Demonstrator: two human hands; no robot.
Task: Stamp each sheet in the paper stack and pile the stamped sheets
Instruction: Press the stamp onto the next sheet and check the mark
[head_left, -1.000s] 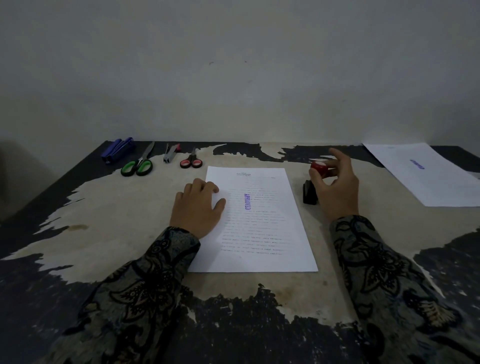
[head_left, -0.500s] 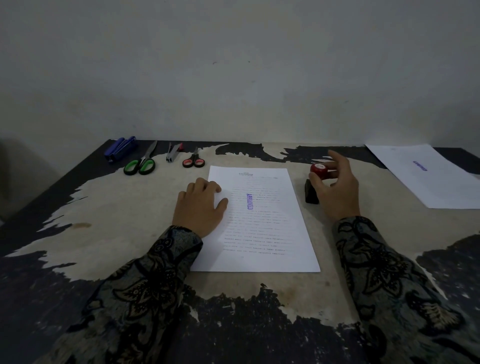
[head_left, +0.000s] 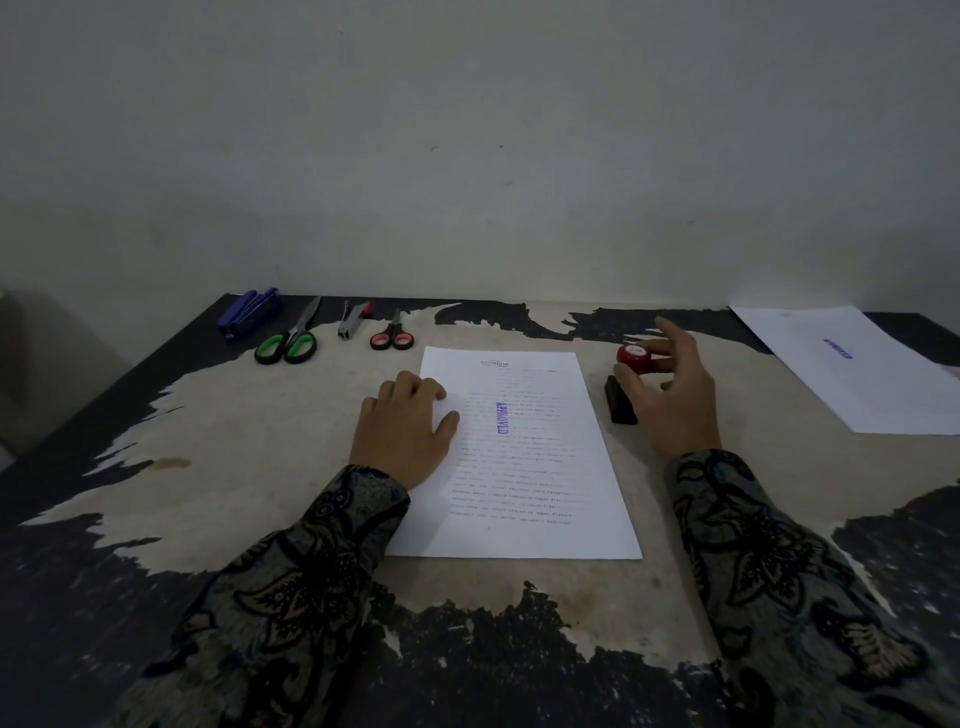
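Note:
A white printed sheet (head_left: 540, 467) lies in the middle of the table (head_left: 260, 457), with a purple APPROVED mark (head_left: 501, 425) on its upper half. I cannot tell if more sheets lie under it. My left hand (head_left: 405, 431) rests on the sheet's left edge with loosely bent fingers. Just right of the sheet stands the stamp (head_left: 634, 357), which has a red knob and a black base, set on the table. My right hand (head_left: 675, 400) holds the knob between thumb and fingers. At the far right lies a stamped sheet (head_left: 872, 374).
Along the back left edge lie a blue stapler (head_left: 249, 312), green-handled scissors (head_left: 288, 345), a staple remover (head_left: 353, 319) and small red-handled scissors (head_left: 392, 338). A wall rises right behind the table. The tabletop is worn, with dark peeling patches.

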